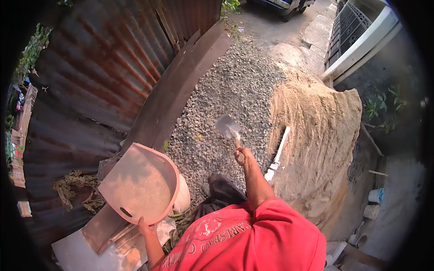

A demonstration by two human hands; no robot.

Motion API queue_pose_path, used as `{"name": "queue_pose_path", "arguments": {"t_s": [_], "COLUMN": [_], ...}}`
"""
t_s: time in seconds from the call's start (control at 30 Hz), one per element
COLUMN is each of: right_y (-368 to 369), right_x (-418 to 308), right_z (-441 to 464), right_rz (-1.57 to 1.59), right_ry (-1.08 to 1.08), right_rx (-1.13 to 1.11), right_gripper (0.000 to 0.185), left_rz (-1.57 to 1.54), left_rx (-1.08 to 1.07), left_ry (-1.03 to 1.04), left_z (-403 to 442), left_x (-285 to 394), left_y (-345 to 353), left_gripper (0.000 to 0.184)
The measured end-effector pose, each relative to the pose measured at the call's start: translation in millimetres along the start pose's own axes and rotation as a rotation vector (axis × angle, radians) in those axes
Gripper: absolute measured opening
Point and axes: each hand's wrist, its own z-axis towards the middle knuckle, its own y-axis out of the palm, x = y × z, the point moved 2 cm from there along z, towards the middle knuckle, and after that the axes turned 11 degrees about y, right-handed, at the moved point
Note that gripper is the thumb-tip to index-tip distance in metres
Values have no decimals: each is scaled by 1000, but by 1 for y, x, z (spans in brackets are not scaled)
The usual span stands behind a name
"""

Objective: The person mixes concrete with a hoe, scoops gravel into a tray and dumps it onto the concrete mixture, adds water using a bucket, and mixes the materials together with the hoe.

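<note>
My right hand (pixel 242 155) is closed around the handle of a trowel (pixel 227 127), whose flat metal blade is over the grey gravel pile (pixel 226 86). At the lower left, my left hand (pixel 143 225) grips the near rim of a wide pinkish tub (pixel 149 185). The tub is tilted beside the gravel, and its inside looks dusty. Part of my left hand's fingers is hidden by the rim. A pale sack bulges from behind the tub's right side.
A sand heap (pixel 316 135) rises right of the gravel, with a white strip (pixel 279 153) at its edge. Rusty corrugated sheets (pixel 99 67) stand on the left. Boards (pixel 104 230) lie below the tub. A vehicle (pixel 280 5) and a gate (pixel 350 31) are at the top.
</note>
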Motion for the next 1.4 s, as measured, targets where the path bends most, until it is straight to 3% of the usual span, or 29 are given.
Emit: {"name": "queue_pose_path", "arguments": {"t_s": [0.07, 0.13, 0.2, 0.27, 0.33, 0.4, 0.47, 0.57, 0.6, 0.63, 0.73, 0.77, 0.83, 0.93, 1.0, 1.07, 1.17, 1.23, 1.4], "right_y": [-4, -52, -11, -32, -41, -62, -69, -56, -37, -37, -42, -77, -101, -171, -182, -87, -73, -49, -30], "right_x": [-23, -68, -72, -103, -137, -180, -199, -224, -237, -255, -279, -283, -299, -312, -331, -383, -420, -447, -485], "right_z": [-23, 12, -74, -67, -80, -57, -52, -42, -49, -41, -21, 9, 31, 110, 136, 104, 128, 137, 163], "right_rz": [-130, -183, -344, -413, -828, -1633, -1372, -1267, -1298, -1313, -1187, -1051, -1006, -990, -995, -443, -190, -132, -66], "right_ry": [-168, -172, -320, -408, -480, -588, -479, -436, -380, -275, -219, -140, -137, -265, -388, -177, -219, -206, -177], "right_rx": [92, 25, 268, 396, 647, 984, 1110, 1261, 1205, 1092, 1100, 1047, 1027, 1081, 1090, 855, 699, 676, 651], "right_gripper": [8, 5, 9, 9, 12, 30, 29, 29, 30, 46, 47, 58, 58, 45, 36, 29, 24, 20, 19], "left_rz": [-22, -23, 13, 36, 144, 253, 348, 676, 820, 970, 1467, 1475, 1577, 1778, 1859, 1902, 1954, 2015, 2052], "left_rx": [-5, -34, -57, -146, -199, -296, -444, -564, -598, -637, -708, -809, -902, -1020, -1059, -1016, -928, -817, -845], "left_ry": [-17, -34, -76, -85, -116, -61, 33, 204, 318, 434, 669, 686, 648, 599, 593, 546, 454, 337, 523], "left_z": [-10, -5, 7, 11, 32, 27, 34, 51, 65, 74, 52, 54, 72, 108, 129, 149, 183, 208, 193], "left_x": [-1, 2, -7, -7, -18, -19, -34, -65, -83, -95, -115, -131, -177, -247, -286, -322, -370, -395, -415], "left_y": [29, 64, 91, 134, 186, 258, 338, 459, 501, 547, 676, 715, 785, 860, 890, 911, 924, 921, 918], "left_gripper": [41, 40, 39, 40, 40, 44, 41, 35, 34, 32, 29, 32, 37, 50, 53, 56, 61, 68, 76]}}
